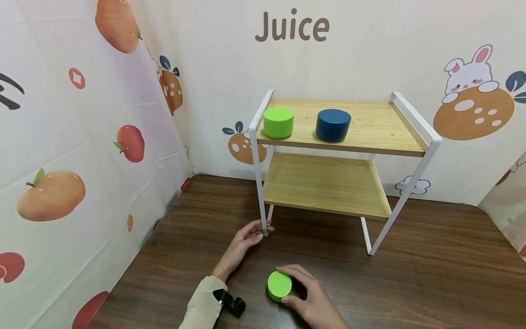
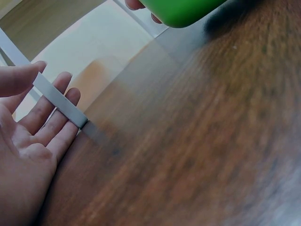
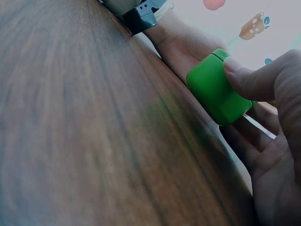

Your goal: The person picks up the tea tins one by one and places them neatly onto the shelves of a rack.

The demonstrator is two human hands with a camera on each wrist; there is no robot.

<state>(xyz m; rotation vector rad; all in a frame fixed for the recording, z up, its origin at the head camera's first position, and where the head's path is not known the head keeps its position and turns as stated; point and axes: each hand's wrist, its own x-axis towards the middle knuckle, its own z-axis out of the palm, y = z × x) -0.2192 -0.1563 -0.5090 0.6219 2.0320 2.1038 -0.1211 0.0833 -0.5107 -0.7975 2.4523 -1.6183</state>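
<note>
My right hand (image 1: pixel 311 292) grips a small round bright-green tin (image 1: pixel 279 286) low over the table's front, thumb on one side and fingers on the other. The right wrist view shows the tin (image 3: pixel 216 89) with its lid seam near the thumb. At the foot of a two-tier shelf rack (image 1: pixel 328 183), my left hand (image 1: pixel 243 241) holds the front left white leg (image 1: pixel 260 192). In the left wrist view, the thumb lies before the leg (image 2: pixel 61 101) and the fingers behind it.
On the rack's upper wooden shelf stand a larger green tin (image 1: pixel 278 123) at the left and a dark blue tin (image 1: pixel 333 125) beside it. The lower shelf (image 1: pixel 324 183) is bare wood. Printed cloth (image 1: pixel 102 137) hangs along the left and back of the dark wooden table (image 1: pixel 444 265).
</note>
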